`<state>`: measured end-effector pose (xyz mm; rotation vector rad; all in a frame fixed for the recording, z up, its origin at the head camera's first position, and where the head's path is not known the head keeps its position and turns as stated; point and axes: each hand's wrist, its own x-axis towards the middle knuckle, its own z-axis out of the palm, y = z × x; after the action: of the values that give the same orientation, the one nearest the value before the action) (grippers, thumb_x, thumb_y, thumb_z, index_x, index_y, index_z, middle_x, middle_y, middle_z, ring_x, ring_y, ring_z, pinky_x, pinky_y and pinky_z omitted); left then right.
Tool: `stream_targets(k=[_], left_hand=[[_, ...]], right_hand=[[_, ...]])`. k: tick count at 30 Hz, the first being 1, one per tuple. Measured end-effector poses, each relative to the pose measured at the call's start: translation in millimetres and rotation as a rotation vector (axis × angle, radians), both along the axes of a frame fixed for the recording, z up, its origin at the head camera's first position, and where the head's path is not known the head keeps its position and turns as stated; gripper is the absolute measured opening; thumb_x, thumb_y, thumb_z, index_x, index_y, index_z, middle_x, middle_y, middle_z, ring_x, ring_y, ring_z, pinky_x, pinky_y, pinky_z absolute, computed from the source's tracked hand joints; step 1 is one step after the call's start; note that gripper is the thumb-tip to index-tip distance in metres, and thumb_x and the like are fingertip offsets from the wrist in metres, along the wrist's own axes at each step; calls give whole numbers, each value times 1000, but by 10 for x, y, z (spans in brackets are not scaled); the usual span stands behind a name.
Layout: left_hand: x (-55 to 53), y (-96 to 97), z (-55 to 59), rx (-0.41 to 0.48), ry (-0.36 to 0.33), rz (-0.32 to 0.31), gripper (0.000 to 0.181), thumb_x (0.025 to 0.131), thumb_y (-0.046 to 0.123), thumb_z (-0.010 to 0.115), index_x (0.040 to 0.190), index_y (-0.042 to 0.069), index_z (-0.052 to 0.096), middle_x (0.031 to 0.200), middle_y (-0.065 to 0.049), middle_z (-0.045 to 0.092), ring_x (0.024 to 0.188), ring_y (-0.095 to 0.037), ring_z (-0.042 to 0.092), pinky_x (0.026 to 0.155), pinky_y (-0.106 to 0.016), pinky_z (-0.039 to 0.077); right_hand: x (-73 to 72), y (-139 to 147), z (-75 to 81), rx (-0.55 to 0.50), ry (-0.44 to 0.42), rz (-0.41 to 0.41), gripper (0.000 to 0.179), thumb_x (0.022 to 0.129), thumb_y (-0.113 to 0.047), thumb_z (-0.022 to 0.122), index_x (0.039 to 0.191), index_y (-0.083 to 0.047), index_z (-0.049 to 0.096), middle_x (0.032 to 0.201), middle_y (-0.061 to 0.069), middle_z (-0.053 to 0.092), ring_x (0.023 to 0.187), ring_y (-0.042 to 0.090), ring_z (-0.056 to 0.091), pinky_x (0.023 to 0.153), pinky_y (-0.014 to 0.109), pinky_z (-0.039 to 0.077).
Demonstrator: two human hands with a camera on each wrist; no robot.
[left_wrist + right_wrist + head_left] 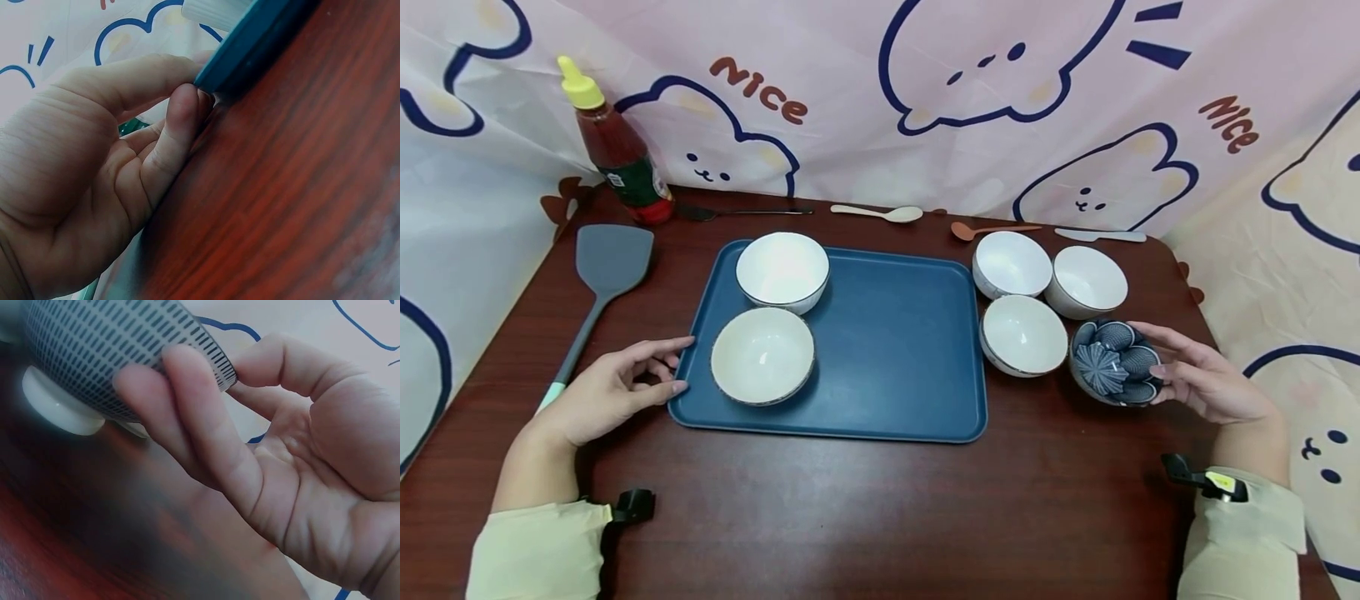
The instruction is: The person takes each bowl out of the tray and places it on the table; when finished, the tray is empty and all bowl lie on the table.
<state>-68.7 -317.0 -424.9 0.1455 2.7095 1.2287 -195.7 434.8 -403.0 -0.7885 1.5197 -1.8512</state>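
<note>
A blue tray (pixel 895 350) lies on the table, and my left hand (pixel 617 387) pinches its left edge. In the left wrist view, thumb and fingers of the left hand (pixel 106 150) meet at the tray's rim (pixel 240 53). Two white bowls, one behind (pixel 782 267) and one in front (pixel 763 354), stand on the tray's left half. On the right, my right hand (pixel 1210 379) grips the rim of a bowl with a dark blue petal pattern inside (pixel 1101 368). The right wrist view shows this bowl's dashed outside (pixel 112 350) and white foot (pixel 59 403); whether it touches the table I cannot tell.
Three white bowls (pixel 1012 265) (pixel 1086 282) (pixel 1024 335) cluster right of the tray. A spatula (pixel 610 262) and a sauce bottle (pixel 625 158) stand left. Along the back lie a fork (pixel 745 212), a white spoon (pixel 880 213), a brown spoon (pixel 992 230) and a knife (pixel 1101 236).
</note>
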Motion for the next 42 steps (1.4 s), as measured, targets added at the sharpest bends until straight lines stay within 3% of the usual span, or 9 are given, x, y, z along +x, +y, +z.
stream_targets(k=[7, 15, 18, 25, 32, 39, 42], left_hand=[[-12, 5, -13, 35, 16, -19, 53, 95, 20, 70, 144, 14, 52, 106, -6, 58, 90, -5, 57, 69, -18, 47], [-3, -10, -15, 27, 5, -11, 52, 96, 23, 69, 144, 14, 52, 108, -5, 57, 90, -6, 57, 71, -17, 48], [13, -6, -20, 24, 2, -9, 52, 96, 24, 68, 144, 15, 52, 106, -4, 58, 89, -6, 57, 70, -19, 48], [21, -25, 4, 37, 17, -11, 52, 96, 21, 69, 144, 14, 52, 106, -3, 57, 89, -6, 57, 70, -18, 49], [5, -18, 8, 20, 5, -11, 52, 96, 23, 69, 144, 14, 52, 107, -4, 58, 89, -6, 57, 70, -19, 49], [13, -15, -5, 22, 6, 0, 53, 95, 20, 70, 144, 14, 52, 104, -6, 59, 88, -6, 56, 68, -20, 47], [12, -15, -1, 17, 12, 3, 53, 94, 19, 71, 144, 14, 53, 103, -6, 59, 87, -6, 56, 67, -20, 46]], right_hand=[[-25, 51, -93, -37, -21, 26, 60, 95, 22, 8, 153, 11, 0, 155, 12, 40, 108, 22, 64, 81, 35, 59], [-39, 38, -120, -24, -46, 25, 60, 97, 21, 11, 154, 9, -1, 152, 14, 43, 114, 25, 63, 84, 37, 58], [-24, 13, -100, -12, -62, 5, 59, 98, 20, 13, 155, 8, 0, 149, 13, 45, 112, 26, 65, 86, 38, 58], [7, -53, -31, 122, -64, -83, 58, 103, 14, 18, 157, 3, 5, 141, 7, 52, 105, 23, 71, 83, 35, 58], [31, -26, -6, 99, -113, -106, 56, 104, 11, 17, 158, -2, 16, 136, 10, 60, 104, 27, 72, 85, 36, 58], [127, 16, 144, 192, -93, -279, 50, 106, 6, 24, 154, -4, 31, 130, 2, 66, 94, 21, 75, 81, 31, 59], [172, 16, 219, 148, -100, -360, 47, 106, 4, 25, 151, -4, 37, 132, 2, 67, 91, 22, 75, 79, 28, 58]])
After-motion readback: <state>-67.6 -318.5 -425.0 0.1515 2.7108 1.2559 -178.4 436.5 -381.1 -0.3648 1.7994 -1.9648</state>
